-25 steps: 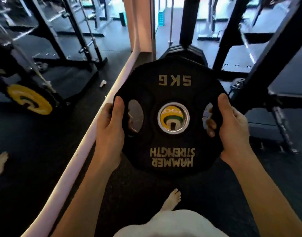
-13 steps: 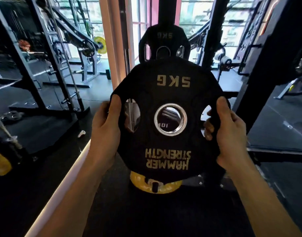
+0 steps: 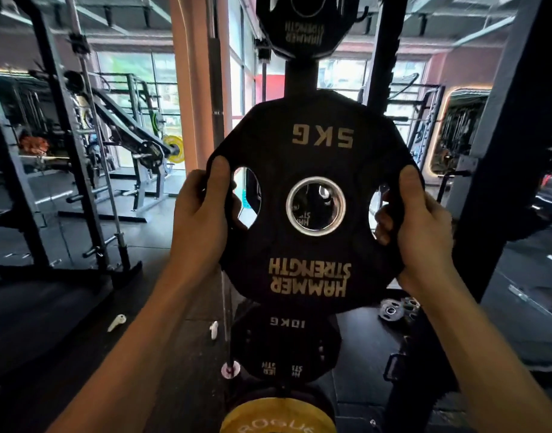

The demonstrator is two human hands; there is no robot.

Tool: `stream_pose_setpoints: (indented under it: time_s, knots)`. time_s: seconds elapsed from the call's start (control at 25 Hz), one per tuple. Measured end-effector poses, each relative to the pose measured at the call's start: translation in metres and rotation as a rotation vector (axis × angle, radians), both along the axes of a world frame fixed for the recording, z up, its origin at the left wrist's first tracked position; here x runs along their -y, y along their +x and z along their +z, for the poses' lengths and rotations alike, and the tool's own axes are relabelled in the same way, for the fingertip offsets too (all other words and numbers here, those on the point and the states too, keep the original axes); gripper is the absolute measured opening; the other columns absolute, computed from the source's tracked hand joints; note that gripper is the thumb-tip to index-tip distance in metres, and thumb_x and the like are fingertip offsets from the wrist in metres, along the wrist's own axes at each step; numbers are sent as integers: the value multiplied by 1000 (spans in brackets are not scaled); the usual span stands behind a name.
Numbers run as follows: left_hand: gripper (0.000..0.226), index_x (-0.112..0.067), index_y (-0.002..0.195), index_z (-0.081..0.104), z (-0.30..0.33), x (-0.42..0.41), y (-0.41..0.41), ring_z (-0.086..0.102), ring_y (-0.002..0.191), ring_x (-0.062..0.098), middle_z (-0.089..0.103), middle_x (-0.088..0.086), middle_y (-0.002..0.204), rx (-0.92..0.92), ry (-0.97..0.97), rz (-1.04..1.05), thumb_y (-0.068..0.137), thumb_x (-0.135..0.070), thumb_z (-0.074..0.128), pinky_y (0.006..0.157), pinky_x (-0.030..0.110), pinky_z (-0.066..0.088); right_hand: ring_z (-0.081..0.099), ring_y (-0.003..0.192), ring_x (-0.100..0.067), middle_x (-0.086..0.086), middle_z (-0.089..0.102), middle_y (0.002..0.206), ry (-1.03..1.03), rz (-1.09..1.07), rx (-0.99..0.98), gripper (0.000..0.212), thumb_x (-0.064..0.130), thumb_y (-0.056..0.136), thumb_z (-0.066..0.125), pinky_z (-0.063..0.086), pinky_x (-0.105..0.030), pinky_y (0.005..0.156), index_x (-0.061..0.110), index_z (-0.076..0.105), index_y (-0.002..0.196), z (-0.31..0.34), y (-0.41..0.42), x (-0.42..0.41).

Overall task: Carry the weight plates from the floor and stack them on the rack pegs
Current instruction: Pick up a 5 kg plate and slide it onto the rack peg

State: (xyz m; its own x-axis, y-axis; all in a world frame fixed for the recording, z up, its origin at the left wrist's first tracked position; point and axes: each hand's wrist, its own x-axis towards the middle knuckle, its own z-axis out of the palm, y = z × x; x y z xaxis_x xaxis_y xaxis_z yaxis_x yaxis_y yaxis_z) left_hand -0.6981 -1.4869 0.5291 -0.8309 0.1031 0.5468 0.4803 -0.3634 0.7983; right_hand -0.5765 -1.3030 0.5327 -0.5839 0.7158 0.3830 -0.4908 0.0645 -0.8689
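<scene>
A black rubber 5 kg weight plate with gold lettering is held upright, its print upside down, by both hands: the left hand grips its left edge, the right hand its right edge. Behind it stands the black steel rack upright. Above hangs another black plate; below sit a black 10 kg plate and a yellow plate.

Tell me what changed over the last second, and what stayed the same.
The view rose from the floor to the rack upright, and the 5 kg plate came up in front of it, above the 10 kg plate. Unchanged: left hand and right hand grip its side cut-outs, lettering upside down.
</scene>
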Motion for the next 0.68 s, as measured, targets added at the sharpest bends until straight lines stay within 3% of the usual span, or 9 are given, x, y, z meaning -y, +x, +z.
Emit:
stream_pose_setpoints:
  time_s: [0.12, 0.4, 0.52, 0.68]
  knots:
    - [42, -9, 88, 54, 4, -16, -36, 45, 53, 13, 49, -1, 60, -11, -42, 6, 96, -51, 50, 48, 26, 38, 40, 41, -12, 3, 47, 49, 14, -12, 6, 42, 51, 94, 53, 37, -19, 42, 13, 50, 78, 4, -31, -15]
    - [45, -19, 75, 51, -15, -44, -92, 50, 57, 14, 52, 1, 62, 33, -127, 28, 94, -60, 43, 57, 33, 41, 40, 42, -12, 2, 46, 49, 30, -55, 96, 41, 51, 95, 51, 36, -21, 41, 15, 49, 75, -12, -86, -40]
    - [58, -21, 80, 55, -27, -56, -111, 50, 61, 15, 53, 0, 65, 59, -174, 20, 83, -77, 39, 62, 37, 41, 42, 42, -12, 2, 47, 50, 55, -82, 154, 45, 54, 95, 49, 38, -20, 41, 11, 50, 81, -23, -103, -52]
    - [59, -27, 81, 57, -39, -69, -133, 51, 67, 18, 54, -2, 68, 92, -211, 15, 74, -83, 39, 69, 43, 43, 43, 42, -13, -1, 47, 50, 85, -99, 200, 55, 60, 94, 44, 39, -20, 41, 7, 49, 77, -39, -125, -66]
